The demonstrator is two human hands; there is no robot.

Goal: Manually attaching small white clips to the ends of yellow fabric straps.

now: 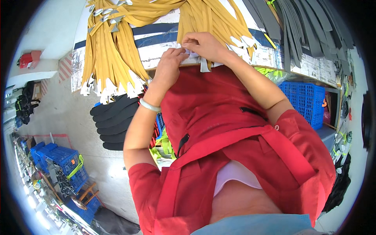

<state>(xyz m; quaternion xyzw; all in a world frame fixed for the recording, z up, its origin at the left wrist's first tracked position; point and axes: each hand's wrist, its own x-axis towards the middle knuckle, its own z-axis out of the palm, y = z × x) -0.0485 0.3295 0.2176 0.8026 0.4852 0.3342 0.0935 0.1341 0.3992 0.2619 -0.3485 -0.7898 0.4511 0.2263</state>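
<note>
At the table's near edge, my left hand and my right hand are close together, fingers bent in a pinch. Between the fingertips shows a small white piece, seemingly the white end of a yellow strap; the fingers partly hide it. Directly beyond my right hand lies a bundle of yellow straps, with several white ends spread to its right. To the left, another bundle of yellow straps hangs over the edge, its white tips pointing down.
Grey strips hang over the table at the right. Below stands a blue plastic crate. Black curved pieces are stacked left of my left forearm. More blue crates stand on the floor at far left.
</note>
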